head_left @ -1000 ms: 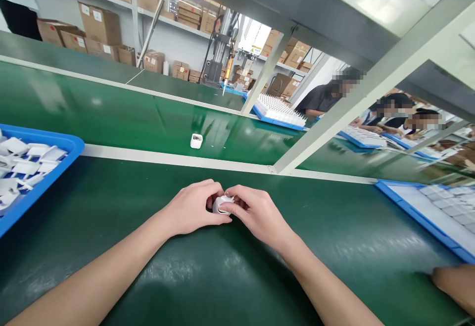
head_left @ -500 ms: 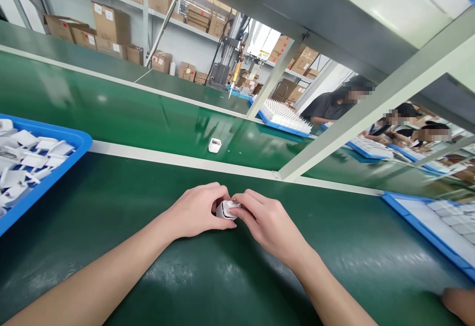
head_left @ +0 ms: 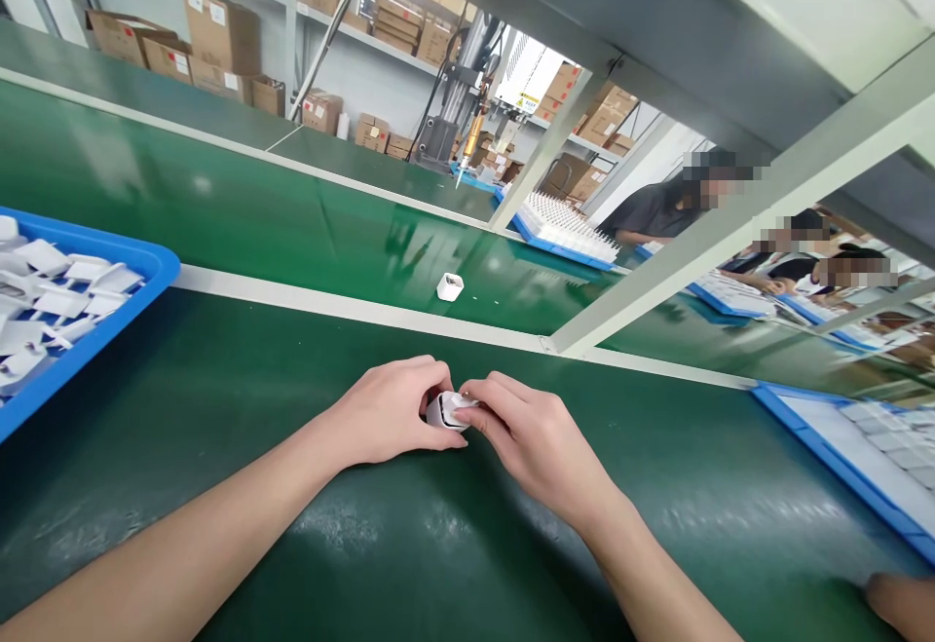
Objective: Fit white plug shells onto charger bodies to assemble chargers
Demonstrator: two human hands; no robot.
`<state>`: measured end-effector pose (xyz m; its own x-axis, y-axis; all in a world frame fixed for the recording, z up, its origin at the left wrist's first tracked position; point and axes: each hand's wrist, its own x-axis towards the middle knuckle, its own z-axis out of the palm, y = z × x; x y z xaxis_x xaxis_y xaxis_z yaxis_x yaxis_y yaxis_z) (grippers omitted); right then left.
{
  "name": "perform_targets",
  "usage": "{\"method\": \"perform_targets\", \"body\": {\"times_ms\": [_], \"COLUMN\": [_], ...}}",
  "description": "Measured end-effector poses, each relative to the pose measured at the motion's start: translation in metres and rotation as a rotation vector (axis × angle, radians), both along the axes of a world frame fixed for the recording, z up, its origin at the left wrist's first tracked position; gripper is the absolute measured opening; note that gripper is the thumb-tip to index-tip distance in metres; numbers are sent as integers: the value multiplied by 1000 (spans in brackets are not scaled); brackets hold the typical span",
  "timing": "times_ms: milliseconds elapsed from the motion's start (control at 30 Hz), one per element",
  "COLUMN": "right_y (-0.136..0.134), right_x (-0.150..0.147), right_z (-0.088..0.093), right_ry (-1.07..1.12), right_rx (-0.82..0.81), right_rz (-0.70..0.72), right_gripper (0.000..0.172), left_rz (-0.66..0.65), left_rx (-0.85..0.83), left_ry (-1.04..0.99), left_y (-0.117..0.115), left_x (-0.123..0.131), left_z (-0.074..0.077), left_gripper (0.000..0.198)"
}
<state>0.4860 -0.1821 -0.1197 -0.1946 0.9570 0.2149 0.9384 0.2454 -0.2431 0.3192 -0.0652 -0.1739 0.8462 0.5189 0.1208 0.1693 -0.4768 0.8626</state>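
Above the green work surface, my left hand (head_left: 398,410) is closed around a white charger housing (head_left: 440,412), its fingers on the far side and thumb on the near side. My right hand (head_left: 522,437) pinches a white plug cover (head_left: 462,408) at the housing's right end. A dark gap shows between the two parts. Fingers hide much of both pieces. Beyond my hands, another white charger housing (head_left: 450,287) stands by itself on the green conveyor belt (head_left: 328,243), its open top showing something inside.
At left, a blue tray (head_left: 157,267) holds many loose white plug covers. A blue-edged tray (head_left: 825,437) with white pieces lies at right. A slanted metal post (head_left: 657,277) rises ahead. Another person's hand (head_left: 902,603) is at lower right; several people sit farther along the belt.
The lone housing on the belt has moved to the right, along with small white specks beside it. Both hands keep nearly the same hold and place. The view has shifted slightly.
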Motion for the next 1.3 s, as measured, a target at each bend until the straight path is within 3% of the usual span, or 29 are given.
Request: {"method": "perform_targets", "body": {"times_ms": [300,600,800,933,1067,1200,1300], "right_y": [3,0,0,-4,-33,-88,-127], "right_x": [-1,-1,0,8,51,139,211], "right_z": [-1,-14,-23,-20,-6,23,44], "right_ry": [-9,-53,-20,67,147,144,84], "right_rx": [-44,34,46,7,29,103,186], "right_rz": [-5,-11,-25,-46,-287,-652,-965], "right_gripper": [19,25,29,22,24,36,32], "left_rz": [-1,16,10,-15,-12,-29,-23], "left_rx": [14,-29,-103,-102,-182,-130,-87], "left_ry": [4,-15,-16,-6,30,47,46], "left_y": [1,-2,-4,-9,-10,-10,-12], "left_x": [0,-1,-1,-4,-4,-3,-2], "left_z": [0,2,1,5,4,0,0], "left_gripper": [38,37,40,41,63,41,32]}}
